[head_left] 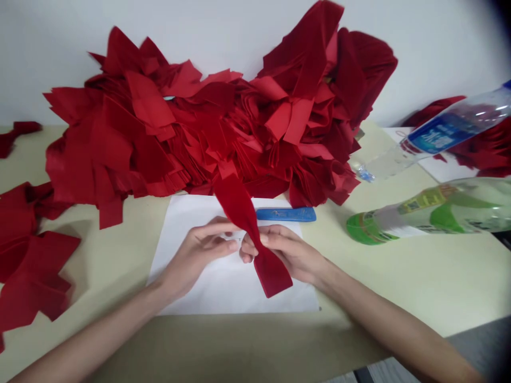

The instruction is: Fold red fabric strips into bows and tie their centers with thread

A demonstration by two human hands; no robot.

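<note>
A red velvet strip, pinched narrow at its middle, hangs over a white sheet of paper. My right hand grips the strip at that narrow part between thumb and curled fingers. Beside it on the left, my left hand has its thumb and index finger apart. The index fingertip reaches the strip's edge; whether it touches cannot be told. A flat blue plastic piece lies at the paper's top edge, its kind unclear. Behind the hands rises a large heap of red strips, overlapping the far end of the held one.
On the right, a green-labelled plastic bottle and a blue-labelled clear bottle lie on their sides. More red pieces are at the left. Another red pile sits at the far right, by the white wall.
</note>
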